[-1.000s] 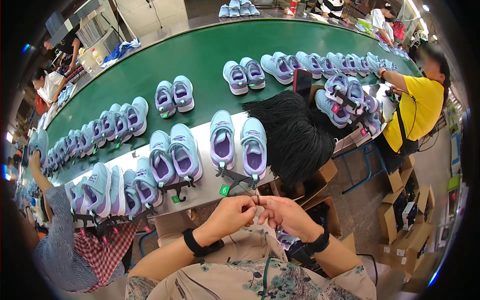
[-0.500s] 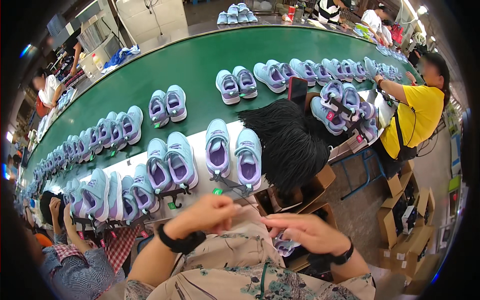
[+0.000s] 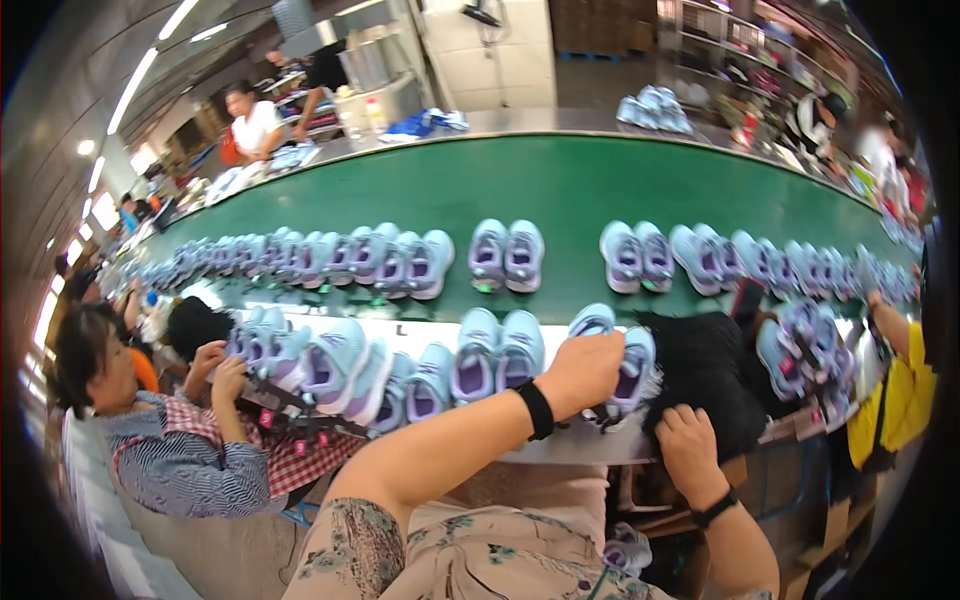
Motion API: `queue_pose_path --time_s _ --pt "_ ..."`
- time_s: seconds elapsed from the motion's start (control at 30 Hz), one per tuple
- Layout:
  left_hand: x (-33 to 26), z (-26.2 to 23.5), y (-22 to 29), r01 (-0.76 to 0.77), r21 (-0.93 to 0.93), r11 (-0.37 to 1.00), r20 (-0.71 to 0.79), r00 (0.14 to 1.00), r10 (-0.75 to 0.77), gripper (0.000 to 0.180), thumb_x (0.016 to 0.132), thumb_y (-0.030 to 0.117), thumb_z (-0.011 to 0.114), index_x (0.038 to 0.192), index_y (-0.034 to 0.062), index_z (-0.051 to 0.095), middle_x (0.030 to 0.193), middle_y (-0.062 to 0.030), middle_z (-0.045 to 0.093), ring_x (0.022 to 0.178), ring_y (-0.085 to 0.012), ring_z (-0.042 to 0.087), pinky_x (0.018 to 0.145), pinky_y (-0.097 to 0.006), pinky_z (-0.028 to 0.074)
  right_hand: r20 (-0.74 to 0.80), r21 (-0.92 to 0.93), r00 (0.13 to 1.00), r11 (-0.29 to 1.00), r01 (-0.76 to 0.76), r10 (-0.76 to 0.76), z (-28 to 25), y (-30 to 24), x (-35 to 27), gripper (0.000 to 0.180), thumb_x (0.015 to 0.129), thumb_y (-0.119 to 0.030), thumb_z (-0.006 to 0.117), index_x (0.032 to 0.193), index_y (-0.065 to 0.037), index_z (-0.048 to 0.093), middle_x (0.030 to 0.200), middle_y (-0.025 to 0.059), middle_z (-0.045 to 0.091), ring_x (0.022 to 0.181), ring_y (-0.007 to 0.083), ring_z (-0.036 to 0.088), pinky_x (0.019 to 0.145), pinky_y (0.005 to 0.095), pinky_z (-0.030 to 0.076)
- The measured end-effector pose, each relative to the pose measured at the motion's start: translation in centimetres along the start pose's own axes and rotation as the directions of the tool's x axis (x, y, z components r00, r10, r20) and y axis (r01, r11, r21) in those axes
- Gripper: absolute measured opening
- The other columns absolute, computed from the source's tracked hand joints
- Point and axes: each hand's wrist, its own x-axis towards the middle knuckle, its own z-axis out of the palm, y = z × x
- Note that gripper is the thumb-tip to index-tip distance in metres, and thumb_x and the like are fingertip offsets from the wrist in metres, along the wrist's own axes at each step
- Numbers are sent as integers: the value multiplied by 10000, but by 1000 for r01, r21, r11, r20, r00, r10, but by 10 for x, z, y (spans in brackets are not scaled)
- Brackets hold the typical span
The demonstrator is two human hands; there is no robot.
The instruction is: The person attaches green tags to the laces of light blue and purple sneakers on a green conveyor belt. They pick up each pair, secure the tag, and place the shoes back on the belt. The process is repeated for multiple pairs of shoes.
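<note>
In front of me, on the pale worktop's edge, stands a pair of light blue and purple sneakers (image 3: 632,372). My left hand (image 3: 585,372) is curled over the left shoe of this pair; what its fingers hold is hidden. My right hand (image 3: 688,445) is closed at the near edge of a thick bundle of thin black cords (image 3: 697,355). Just left of my left hand is another sneaker pair (image 3: 497,355). Dark hanger-like pieces (image 3: 602,417) lie by the front pair, partly covered.
A green conveyor belt (image 3: 560,180) runs behind, carrying rows of sneakers (image 3: 330,258). At my left, a co-worker in a checked apron (image 3: 190,440) handles small dark pieces. A person in yellow (image 3: 890,400) is at the right, beside piled sneakers (image 3: 805,345). Cardboard boxes (image 3: 840,525) stand lower right.
The view has swung left. My left hand has gone from in front of my body to the front pair's left shoe. My right hand has moved up to the black cords.
</note>
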Motion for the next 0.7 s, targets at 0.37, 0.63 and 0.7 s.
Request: queue_pose_path --time_s 0.37,0.63,0.7 --pt "36 -235 -210 378 363 852 28 909 -415 303 743 175 604 1019 52 624 992 -204 661 949 -373 625 830 -450 490 490 822 835 -188 -538 -251 -23 -95 -2 58 899 -77 604 886 -22 590 758 -18 554 686 62 499 611 224 422" --pt "6 -280 -385 615 479 626 -211 773 -598 341 778 163 589 1113 105 595 1046 -170 657 1004 -349 617 850 -459 484 672 705 700 -80 -704 -242 70 -107 -46 96 929 -43 519 981 -14 595 880 3 577 817 86 544 750 229 448" --pt "-8 -292 -411 499 533 683 -434 854 -286 324 778 198 638 1082 99 593 941 -154 664 911 -349 625 793 -428 490 676 708 694 -44 -705 -247 64 -98 -44 136 935 -98 511 977 -17 612 895 10 584 809 89 547 748 233 449"
